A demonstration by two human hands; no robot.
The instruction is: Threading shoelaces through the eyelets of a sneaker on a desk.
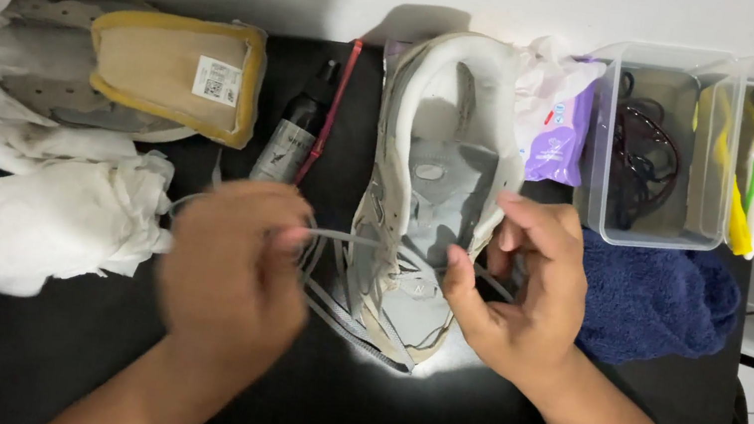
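Your left hand (pixel 234 255) — blurred, pinching a grey lace (pixel 343 237), your right hand (pixel 522 281) — fingers closed on the grey sneaker (pixel 431 190), black mat (pixel 73 346) beneath.

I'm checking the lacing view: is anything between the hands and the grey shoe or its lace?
Nothing visible. The left hand, blurred, has the grey lace at its fingers; the right hand rests on the grey shoe at the eyelets. The spray bottle and white cloth lie aside.
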